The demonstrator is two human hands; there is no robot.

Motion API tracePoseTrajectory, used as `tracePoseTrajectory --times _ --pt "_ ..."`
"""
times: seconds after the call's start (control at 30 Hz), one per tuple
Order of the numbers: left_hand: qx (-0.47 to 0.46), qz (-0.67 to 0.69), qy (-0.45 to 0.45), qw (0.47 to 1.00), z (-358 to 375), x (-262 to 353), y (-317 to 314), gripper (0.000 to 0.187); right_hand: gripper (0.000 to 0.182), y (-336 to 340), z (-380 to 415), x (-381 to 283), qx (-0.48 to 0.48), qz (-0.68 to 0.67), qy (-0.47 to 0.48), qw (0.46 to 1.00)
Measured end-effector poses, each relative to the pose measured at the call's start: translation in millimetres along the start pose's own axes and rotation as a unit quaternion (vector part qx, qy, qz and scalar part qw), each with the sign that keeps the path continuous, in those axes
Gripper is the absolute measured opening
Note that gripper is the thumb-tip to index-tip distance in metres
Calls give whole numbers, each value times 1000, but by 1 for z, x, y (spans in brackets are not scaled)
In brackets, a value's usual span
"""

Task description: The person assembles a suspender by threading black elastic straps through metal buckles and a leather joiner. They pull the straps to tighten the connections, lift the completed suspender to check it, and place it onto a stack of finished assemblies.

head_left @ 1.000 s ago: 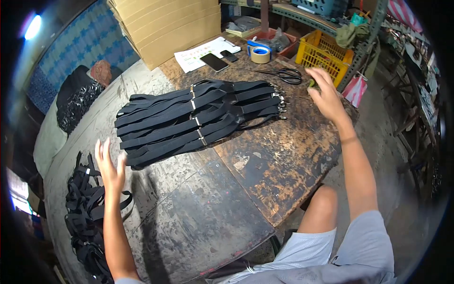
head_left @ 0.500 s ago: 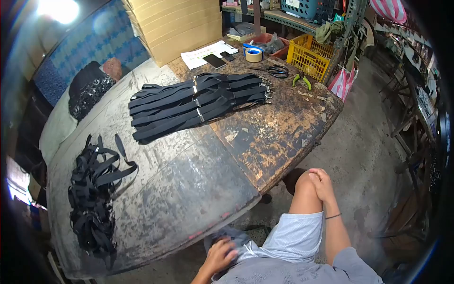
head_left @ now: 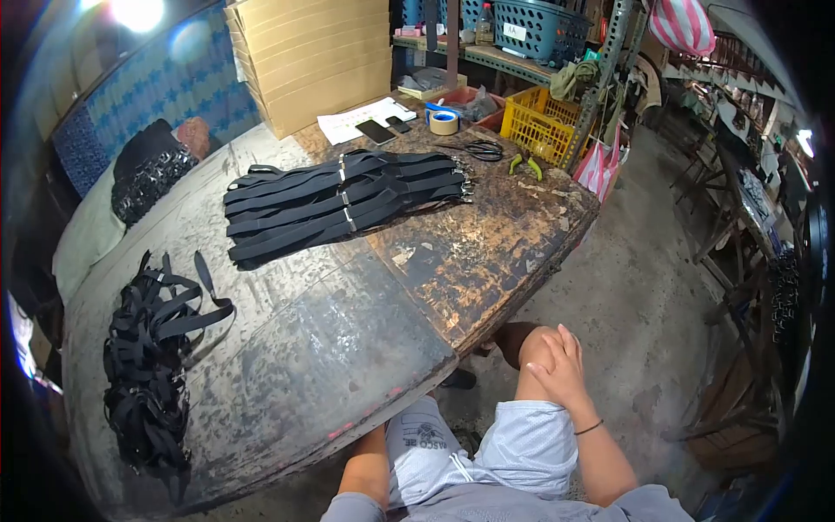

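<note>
My right hand rests on my bare knee, its fingers apart and nothing in them. Of my left arm only the forearm shows at the table's front edge; the hand is hidden below the tabletop. On the table lies a flat row of black straps with metal clips at the right end and metal buckles across the middle. A tangled heap of black straps lies on the left side of the table. Neither hand touches the straps.
Green-handled pliers, black scissors, a tape roll, a phone and papers lie at the back, beside a cardboard stack. A yellow crate stands behind the table's right end.
My left hand has moved from my lap to below the table, out of sight. My right hand stays on the knee, its fingers now more spread. The view has shifted slightly.
</note>
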State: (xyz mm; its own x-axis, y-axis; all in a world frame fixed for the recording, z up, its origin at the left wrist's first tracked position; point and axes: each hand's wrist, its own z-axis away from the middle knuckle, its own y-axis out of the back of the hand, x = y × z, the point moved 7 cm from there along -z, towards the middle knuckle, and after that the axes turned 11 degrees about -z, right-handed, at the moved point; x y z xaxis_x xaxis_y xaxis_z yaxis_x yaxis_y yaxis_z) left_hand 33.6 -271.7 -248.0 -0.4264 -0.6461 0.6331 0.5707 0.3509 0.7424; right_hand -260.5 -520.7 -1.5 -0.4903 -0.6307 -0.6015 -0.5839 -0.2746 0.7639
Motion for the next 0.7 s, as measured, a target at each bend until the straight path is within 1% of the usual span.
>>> tracePoseTrajectory --times 0.03,0.1,0.13,0.2,0.23,0.27,0.33,0.57,0.7 --pt "4 3 -6 1000 16 -3 -5 60 63 -2 -8 2 -16 -13 -18 1000" --pt "10 14 -15 1000 15 -1 -6 60 60 -5 -18 4 -31 -18 -36 999" --pt "12 20 -19 1000 -5 3 -6 60 57 -7 -20 1 -26 -10 -31 999" --pt "16 32 -27 999 4 -15 -11 60 53 -8 -27 -3 -22 7 -28 999" --pt "18 38 -28 999 25 -40 -23 60 51 -9 -29 -6 -19 3 -21 1000" --pt "22 42 -30 998 35 -51 -31 59 49 -10 -32 -10 -17 -3 -13 1000" --pt "29 49 -32 998 31 -52 -32 59 49 -12 -38 -14 -20 -2 -14 1000" --pt "53 50 -43 996 42 -85 -40 58 46 -19 -47 -32 -28 -8 -17 999" --pt "72 43 -46 995 40 -88 -40 58 45 -23 -48 -35 -30 -20 -10 999"
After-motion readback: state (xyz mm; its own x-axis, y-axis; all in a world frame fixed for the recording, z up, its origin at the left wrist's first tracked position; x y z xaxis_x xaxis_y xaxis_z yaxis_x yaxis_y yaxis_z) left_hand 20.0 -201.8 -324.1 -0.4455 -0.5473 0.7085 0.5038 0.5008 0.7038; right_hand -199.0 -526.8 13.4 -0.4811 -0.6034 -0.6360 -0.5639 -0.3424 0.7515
